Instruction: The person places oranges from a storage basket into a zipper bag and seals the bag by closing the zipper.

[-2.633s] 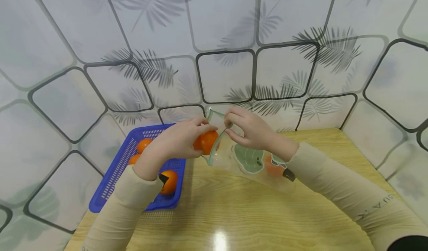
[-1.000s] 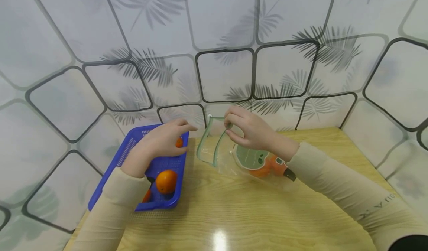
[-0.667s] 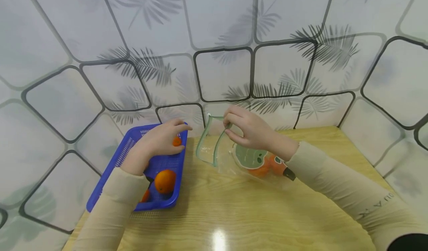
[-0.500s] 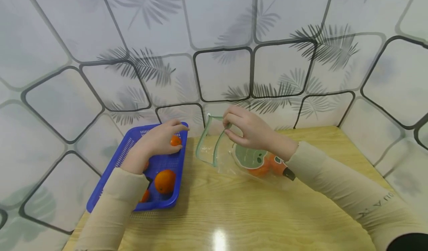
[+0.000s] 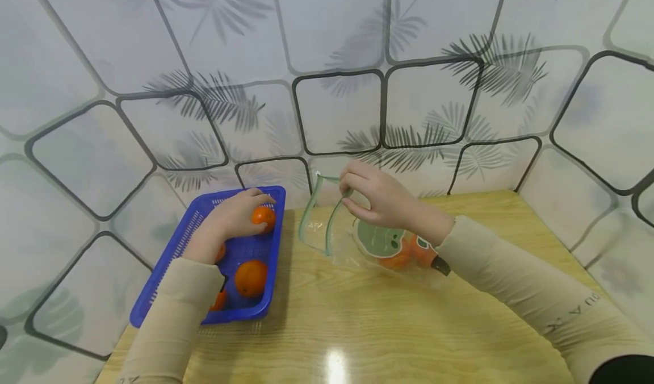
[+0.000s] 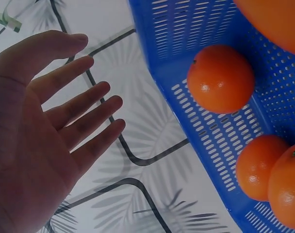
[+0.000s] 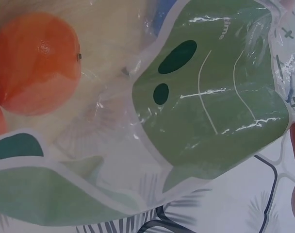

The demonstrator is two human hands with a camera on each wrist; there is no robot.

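My left hand [image 5: 227, 219] is over the back of a blue plastic basket [image 5: 276, 259], fingers and thumb close around an orange [image 5: 264, 218]; contact is unclear there. The left wrist view has that hand [image 6: 55, 116] with its fingers spread and nothing in them, beside several oranges [image 6: 220, 79]. My right hand [image 5: 375, 196] pinches the rim of a clear zip bag [image 5: 378, 239] with a green printed pattern, its green-edged mouth facing left and spread apart. Oranges show through the plastic, one [image 7: 38, 63] clearly in the right wrist view.
Another orange [image 5: 251, 278] sits at the basket's front right, with others partly hidden by the left forearm. Basket and bag rest on a light wooden table [image 5: 368, 327]. A patterned wall covering [image 5: 342, 111] rises behind and at both sides.
Earlier, the left hand held an orange at the bag's mouth; more fruit now shows inside the bag. That hand has drawn back left and lowered into the basket. The right hand keeps its pinch.
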